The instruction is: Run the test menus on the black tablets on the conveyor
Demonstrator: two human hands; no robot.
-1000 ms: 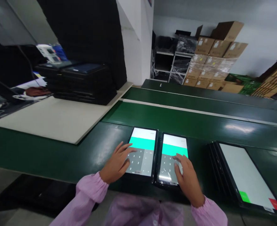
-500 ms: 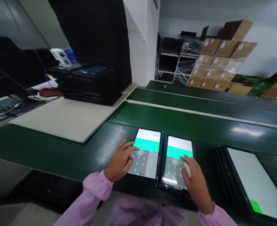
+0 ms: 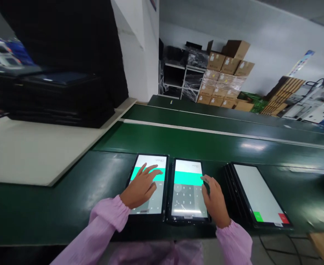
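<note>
Compared with 0.5 s ago, the left grip (image 3: 140,184) has moved across onto the middle of the left black-framed rectangular tablet (image 3: 156,200), while the right grip (image 3: 215,197) has drawn back to the right edge of the right black-framed rectangular tablet (image 3: 184,201). Below the spread, empty left grip lies the 1st tablet, its teal-banded calculator lit; just left of the loosely curled, empty right grip, thumb apart, lies the 2nd, though fingertip contact I cannot tell.
</note>
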